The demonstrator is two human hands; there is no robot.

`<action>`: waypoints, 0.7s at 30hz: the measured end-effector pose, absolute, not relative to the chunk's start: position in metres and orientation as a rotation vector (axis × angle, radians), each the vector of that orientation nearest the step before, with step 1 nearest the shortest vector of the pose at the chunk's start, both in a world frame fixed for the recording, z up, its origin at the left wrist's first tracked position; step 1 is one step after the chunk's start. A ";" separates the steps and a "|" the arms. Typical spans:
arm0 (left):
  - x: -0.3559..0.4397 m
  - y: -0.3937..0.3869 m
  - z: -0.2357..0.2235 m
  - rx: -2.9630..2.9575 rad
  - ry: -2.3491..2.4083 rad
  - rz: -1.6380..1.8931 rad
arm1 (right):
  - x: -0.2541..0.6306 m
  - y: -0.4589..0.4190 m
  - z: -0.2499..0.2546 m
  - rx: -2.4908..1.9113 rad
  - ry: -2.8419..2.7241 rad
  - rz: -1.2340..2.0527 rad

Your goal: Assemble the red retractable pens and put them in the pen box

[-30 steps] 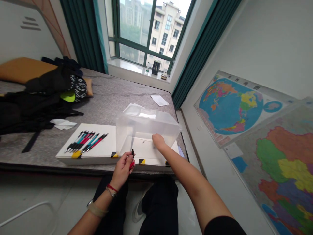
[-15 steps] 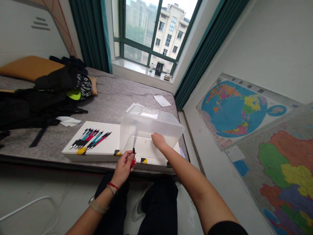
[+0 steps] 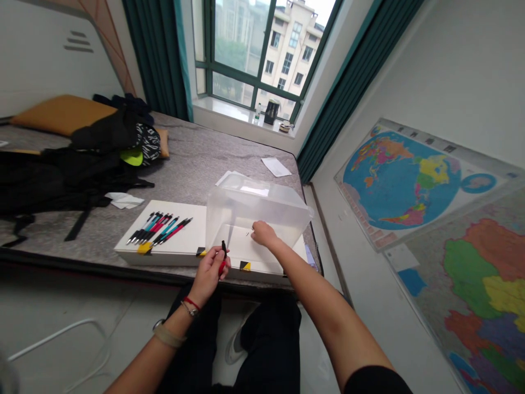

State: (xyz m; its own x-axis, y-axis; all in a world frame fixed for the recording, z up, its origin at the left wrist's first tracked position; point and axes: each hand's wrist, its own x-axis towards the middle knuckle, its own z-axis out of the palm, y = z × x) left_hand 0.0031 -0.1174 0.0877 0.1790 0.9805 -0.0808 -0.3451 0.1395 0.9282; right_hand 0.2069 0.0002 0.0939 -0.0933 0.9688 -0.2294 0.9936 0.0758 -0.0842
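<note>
Left hand (image 3: 209,269): closed around a red-and-black pen (image 3: 222,258), held at the white board's (image 3: 180,249) front edge, unchanged.
Right hand (image 3: 262,234): has drawn slightly back inside the clear box (image 3: 258,216), fingers pinched near a small part (image 3: 247,233); grip unclear.
Spare pens (image 3: 159,229): lie well left.

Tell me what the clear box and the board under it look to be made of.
Box: most likely thin frosted plastic; the right hand and board show hazily through its wall. Board: white and matte with a thick edge, perhaps foam board or painted wood; the look leaves that open.
</note>
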 end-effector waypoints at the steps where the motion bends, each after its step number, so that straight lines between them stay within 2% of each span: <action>1: 0.002 -0.117 0.088 0.918 0.866 1.156 | 0.208 -0.006 0.098 2.111 2.266 -0.373; 4: 0.000 -0.115 0.088 0.877 0.820 1.144 | 0.214 -0.035 0.110 2.305 2.467 -0.666; 9: -0.001 -0.113 0.091 0.886 0.787 1.112 | 0.221 -0.099 0.125 2.354 2.652 -1.598; 11: 0.000 -0.115 0.093 0.890 0.772 1.098 | 0.220 -0.119 0.133 2.330 2.643 -1.799; 13: 0.001 -0.118 0.095 0.903 0.761 1.087 | 0.219 -0.134 0.144 2.328 2.712 -1.716; 17: 0.002 -0.126 0.099 1.022 0.820 1.078 | 0.221 -0.146 0.174 2.201 2.999 -1.131; 21: 0.002 -0.136 0.108 1.219 0.981 1.093 | 0.233 -0.142 0.205 1.871 3.165 -0.612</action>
State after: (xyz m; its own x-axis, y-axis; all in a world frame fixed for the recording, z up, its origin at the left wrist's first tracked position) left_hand 0.0023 -0.1361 0.1080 0.2114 0.9774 0.0024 -0.1034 0.0200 0.9944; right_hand 0.2327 -0.1425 0.2050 -0.3714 0.8722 0.3184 0.6906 0.4887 -0.5332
